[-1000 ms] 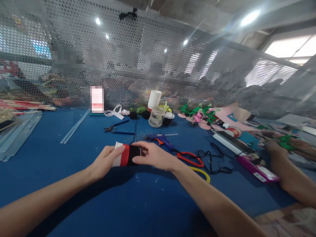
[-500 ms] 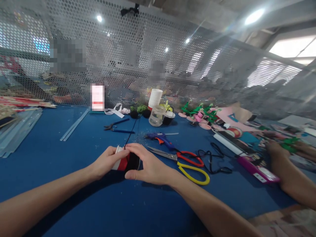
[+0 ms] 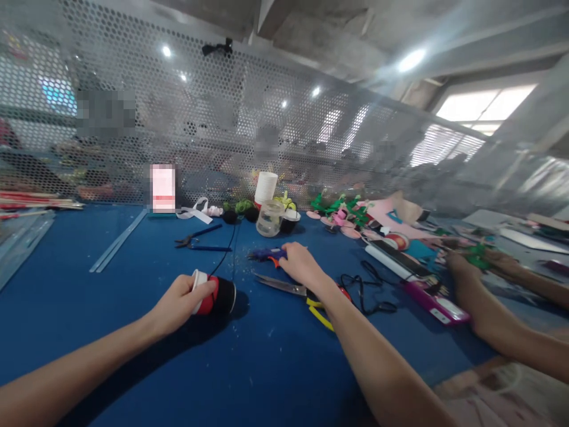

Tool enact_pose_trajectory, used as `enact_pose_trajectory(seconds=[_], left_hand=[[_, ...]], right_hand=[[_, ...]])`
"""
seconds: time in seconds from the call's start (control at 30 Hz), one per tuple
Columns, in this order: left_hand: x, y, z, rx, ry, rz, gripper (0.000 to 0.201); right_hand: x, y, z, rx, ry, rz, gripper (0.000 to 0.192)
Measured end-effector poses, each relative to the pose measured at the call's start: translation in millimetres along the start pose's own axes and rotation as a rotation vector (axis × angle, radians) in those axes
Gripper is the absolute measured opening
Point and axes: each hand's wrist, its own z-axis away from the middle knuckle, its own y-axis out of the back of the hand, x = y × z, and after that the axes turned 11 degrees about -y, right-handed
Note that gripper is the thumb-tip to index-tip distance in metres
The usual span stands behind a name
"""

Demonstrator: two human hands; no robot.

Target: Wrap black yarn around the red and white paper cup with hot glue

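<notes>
My left hand [image 3: 174, 305] is closed around a red and white paper cup [image 3: 208, 302], which lies tilted on its side. Black yarn [image 3: 225, 296] wraps the lower part of the cup, and a strand trails from it towards the dark balls at the back. With my right hand [image 3: 303, 268] I grip the rear of a blue hot glue gun [image 3: 265, 254]; its nozzle points left and my hand hides the handle. Just below, scissors [image 3: 282, 286] with red and yellow handles lie partly under my right forearm.
Blue-handled pliers [image 3: 195, 242] lie ahead of the cup. Behind are a clear plastic jar [image 3: 269, 220], stacked white cups [image 3: 266, 187] and green craft flowers [image 3: 342, 204]. A purple-ended power strip [image 3: 435, 305] lies right, beside another person's arm [image 3: 493, 308].
My right hand has left the yarn-wrapped cup and moved right and forward onto the glue gun. The left hand still holds the cup. The view has shifted slightly.
</notes>
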Motion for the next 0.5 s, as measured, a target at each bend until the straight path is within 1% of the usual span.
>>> enact_pose_trajectory(seconds=[0.1, 0.23, 0.37, 0.43, 0.5], left_hand=[[-1, 1.9, -1, -0.001, -0.019, -0.042, 0.039], [-3, 3.2, -2, 0.002, -0.038, -0.035, 0.039], [-5, 5.1, -4, 0.024, -0.048, -0.029, 0.037], [-7, 6.2, -5, 0.031, -0.037, -0.037, 0.038], [-9, 7.3, -5, 0.033, -0.029, -0.046, 0.038]], right_hand=[[13, -9, -13, -0.063, -0.080, 0.036, 0.011], [14, -14, -15, -0.054, -0.125, -0.033, 0.017], [4, -3, -9, -0.043, -0.099, -0.217, 0.024], [-5, 5, -3, -0.071, -0.057, -0.323, 0.022], [-14, 12, 7, -0.138, -0.012, -0.404, 0.015]])
